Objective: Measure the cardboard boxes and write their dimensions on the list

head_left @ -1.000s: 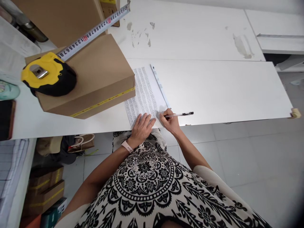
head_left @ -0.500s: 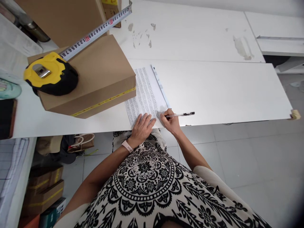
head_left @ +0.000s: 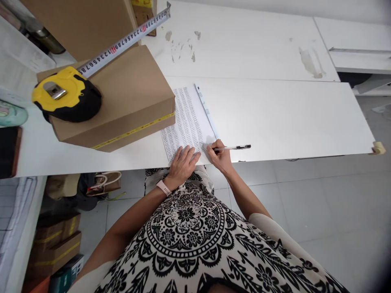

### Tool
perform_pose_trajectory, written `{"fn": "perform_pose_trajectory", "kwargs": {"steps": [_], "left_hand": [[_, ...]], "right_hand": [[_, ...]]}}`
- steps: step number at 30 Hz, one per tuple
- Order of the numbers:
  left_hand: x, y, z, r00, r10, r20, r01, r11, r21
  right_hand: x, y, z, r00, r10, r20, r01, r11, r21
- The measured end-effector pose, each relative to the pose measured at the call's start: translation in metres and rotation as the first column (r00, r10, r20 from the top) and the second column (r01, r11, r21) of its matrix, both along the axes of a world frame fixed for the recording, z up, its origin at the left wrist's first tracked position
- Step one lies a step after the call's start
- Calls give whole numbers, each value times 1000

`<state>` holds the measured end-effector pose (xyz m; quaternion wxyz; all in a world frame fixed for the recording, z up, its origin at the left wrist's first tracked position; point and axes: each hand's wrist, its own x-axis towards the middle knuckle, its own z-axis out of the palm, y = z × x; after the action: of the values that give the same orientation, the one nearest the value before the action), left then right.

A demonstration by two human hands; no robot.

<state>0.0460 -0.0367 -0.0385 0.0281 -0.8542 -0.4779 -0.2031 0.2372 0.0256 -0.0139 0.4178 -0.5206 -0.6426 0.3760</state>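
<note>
My right hand [head_left: 220, 156] grips a pen [head_left: 236, 147] with a clear barrel and black end, its tip side down at the lower right of a sheet of paper [head_left: 186, 118]. Rows of small dark writing or print cover most of that sheet. Flat on its lower edge rests my left hand [head_left: 183, 165], fingers spread. Along the paper's right side lies a narrow pale-blue strip [head_left: 206, 108] with small marks. The sheet's left part goes behind a cardboard box [head_left: 122, 97]. The pen's point is hidden by my fingers.
On the box sits a yellow and black tape measure [head_left: 65, 95], its blade [head_left: 125, 42] pulled out. A dark phone-like object [head_left: 10, 150] lies at the left of the white table [head_left: 284, 118]. More boxes [head_left: 58, 248] stand below, near a paper bag [head_left: 105, 182].
Almost nothing differs. Both hands stay in place on the paper, and the view has shifted very slightly.
</note>
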Motion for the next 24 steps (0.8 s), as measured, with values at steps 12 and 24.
{"fn": "perform_pose_trajectory", "kwargs": {"steps": [12,24], "left_hand": [[0,0,-1,999,4,37,-2,999,-44],[1,0,-2,999,8,45,-6,999,-50]], "right_hand": [[0,0,1,1000,-6,13,6,1000,-25],[2,0,-3,1000,0,-2,0,1000,-28]]}}
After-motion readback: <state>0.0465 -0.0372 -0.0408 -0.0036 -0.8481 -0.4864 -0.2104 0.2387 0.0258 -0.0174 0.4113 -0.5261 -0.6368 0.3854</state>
